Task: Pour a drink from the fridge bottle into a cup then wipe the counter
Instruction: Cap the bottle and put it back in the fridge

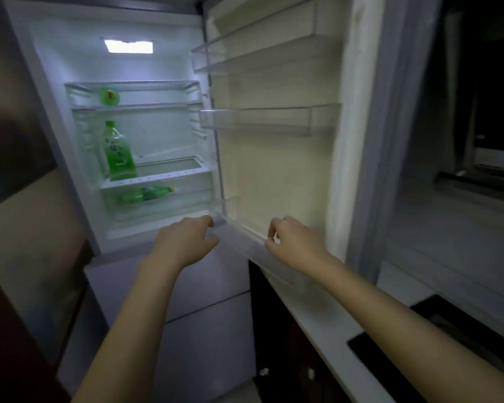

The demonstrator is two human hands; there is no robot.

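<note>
The fridge [56, 91] stood open, its door [277, 158] swung to the right. 1 green bottle [117, 151] stood upright on the middle shelf [169, 173]; a 2nd bottle [146, 194] lay on its side in the drawer [186, 199] below. The left hand [186, 239] hovered at the fridge's lower edge, fingers loosely curled, grasping nothing. The right hand [296, 242] was at the door's bottom edge, released. The tabletop [326, 324] lay at lower right.
</note>
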